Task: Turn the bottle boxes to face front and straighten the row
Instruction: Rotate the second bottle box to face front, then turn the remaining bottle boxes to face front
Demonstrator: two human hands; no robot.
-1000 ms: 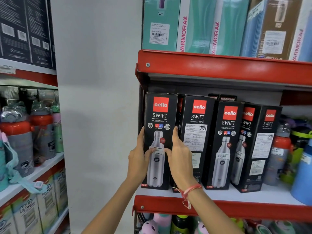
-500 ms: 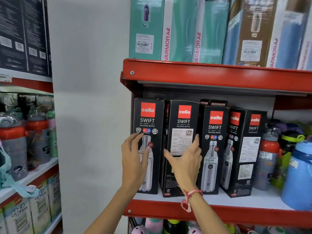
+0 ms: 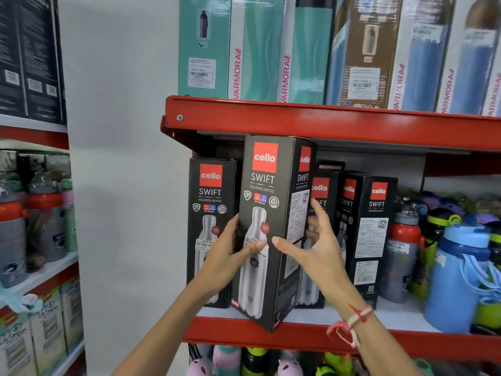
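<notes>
Second box [image 3: 268,234] forward of the row, between end box [image 3: 210,229] and remaining boxes [image 3: 366,234].

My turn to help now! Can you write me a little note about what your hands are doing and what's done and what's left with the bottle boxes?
Left hand: gripping the left edge of the second box, thumb on its front.
Right hand: open, fingers spread beside the box's right side; I cannot tell if it touches.
The second box is pulled forward, its bottom corner over the red shelf lip, bottle picture nearly facing front.
Done: the first box faces front.
Left: push the second box back in line, then check the other boxes further right, especially the angled last box showing its label side.
</notes>
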